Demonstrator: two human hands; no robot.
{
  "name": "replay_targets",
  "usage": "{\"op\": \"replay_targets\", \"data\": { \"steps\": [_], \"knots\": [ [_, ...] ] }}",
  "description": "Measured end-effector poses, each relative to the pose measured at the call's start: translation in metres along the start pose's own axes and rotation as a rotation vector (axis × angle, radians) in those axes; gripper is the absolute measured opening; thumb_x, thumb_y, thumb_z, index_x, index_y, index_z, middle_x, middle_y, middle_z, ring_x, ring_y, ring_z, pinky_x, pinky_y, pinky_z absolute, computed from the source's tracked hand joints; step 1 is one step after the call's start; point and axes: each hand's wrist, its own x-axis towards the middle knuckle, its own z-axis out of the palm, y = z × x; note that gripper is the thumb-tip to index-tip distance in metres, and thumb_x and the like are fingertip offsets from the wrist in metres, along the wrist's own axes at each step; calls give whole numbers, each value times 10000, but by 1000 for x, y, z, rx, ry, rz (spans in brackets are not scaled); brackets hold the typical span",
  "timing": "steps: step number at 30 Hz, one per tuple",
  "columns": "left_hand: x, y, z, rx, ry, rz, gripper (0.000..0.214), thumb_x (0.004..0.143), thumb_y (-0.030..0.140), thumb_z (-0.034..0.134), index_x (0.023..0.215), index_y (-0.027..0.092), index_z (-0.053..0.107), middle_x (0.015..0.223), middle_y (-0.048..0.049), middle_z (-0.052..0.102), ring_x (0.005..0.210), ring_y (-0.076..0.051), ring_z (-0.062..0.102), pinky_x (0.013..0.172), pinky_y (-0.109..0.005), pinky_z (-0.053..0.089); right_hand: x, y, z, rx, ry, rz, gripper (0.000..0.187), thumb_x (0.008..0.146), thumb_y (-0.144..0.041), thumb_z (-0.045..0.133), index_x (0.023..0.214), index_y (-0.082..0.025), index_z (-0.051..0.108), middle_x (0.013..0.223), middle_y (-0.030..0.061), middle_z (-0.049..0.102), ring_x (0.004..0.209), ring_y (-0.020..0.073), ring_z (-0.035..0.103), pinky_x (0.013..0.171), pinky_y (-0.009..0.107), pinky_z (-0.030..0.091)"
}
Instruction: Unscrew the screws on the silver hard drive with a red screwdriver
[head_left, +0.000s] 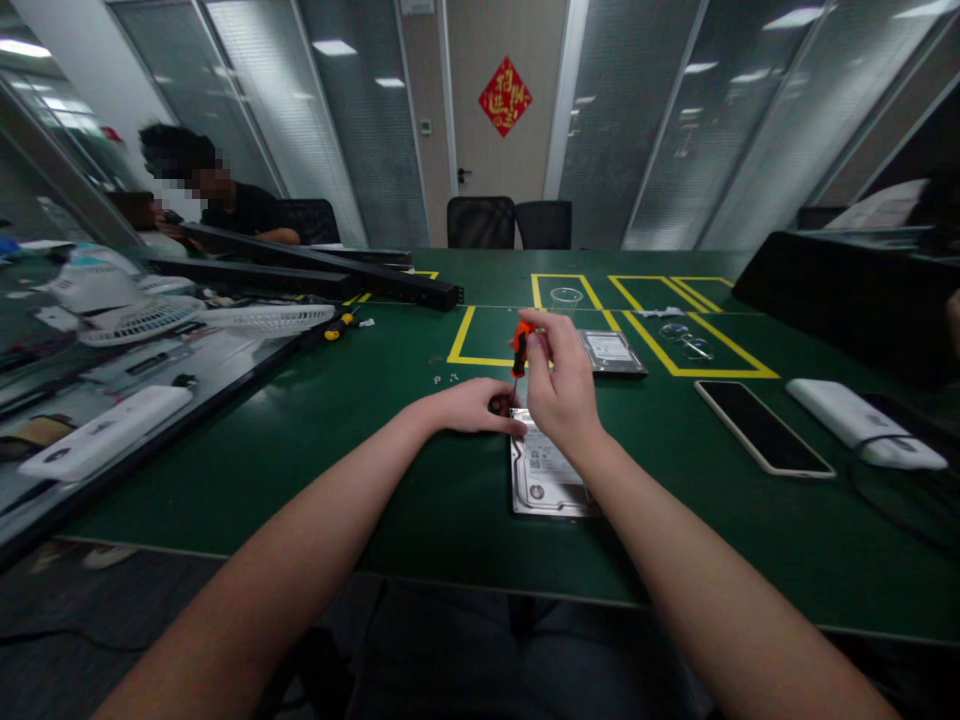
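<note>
A silver hard drive [551, 478] with a white label lies flat on the green table in front of me. My right hand [566, 385] grips a screwdriver [520, 348] with an orange and black handle. The screwdriver stands nearly upright, its shaft pointing down at the drive's far left corner. My left hand [476, 406] is curled around that corner, its thumb on the drive's top and its other fingers close to the shaft. The tip itself is hard to make out. Part of the drive's right side is hidden under my right hand and forearm.
Behind my right hand lies a second hard drive [611, 352]. Tiny pieces [445, 379] lie to the left. Glasses [686, 340], a phone [763, 428] and a white device [866, 422] are at right. A yellow-black screwdriver [340, 326], fans and black bars crowd the left; a person [247, 208] sits beyond.
</note>
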Motion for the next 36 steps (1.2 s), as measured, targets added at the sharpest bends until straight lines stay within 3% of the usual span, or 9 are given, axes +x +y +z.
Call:
{"op": "replay_targets", "data": {
  "steps": [8,15,24,30,36],
  "knots": [
    [-1,0,0,-16,3,1,551,769,660,788,1001,173,677,904,-33,678,797,-200,597,714,-315,425,-1,2,3,37,9,24,240,1086,-275,433,1248,-273,610,1186,88,688,1112,240,692,1002,491,576],
    [-1,0,0,-2,-4,5,563,780,674,777,1013,170,681,910,-36,682,805,-203,602,724,-314,431,-2,0,3,107,-12,83,217,1095,-288,431,1246,-254,583,1189,87,673,991,199,748,927,432,619],
    [-1,1,-1,-10,-5,4,552,790,645,787,1050,164,705,964,-61,716,841,-219,632,741,-328,457,-3,1,4,104,-25,100,253,1082,-309,468,1302,-272,588,1207,84,672,937,191,720,915,433,635],
    [0,-1,0,1,-7,11,542,795,642,782,1036,162,710,976,-65,731,852,-228,644,750,-334,467,-3,3,5,89,-30,39,343,1070,-262,471,1391,-294,587,1268,95,642,1082,233,687,948,464,624],
    [0,-3,1,-10,-3,10,537,788,637,788,1032,164,713,972,-64,730,847,-223,644,742,-326,465,-1,-2,2,56,-37,34,317,1054,-232,498,1331,-294,639,1233,93,648,1150,247,664,951,461,610]
  ]
}}
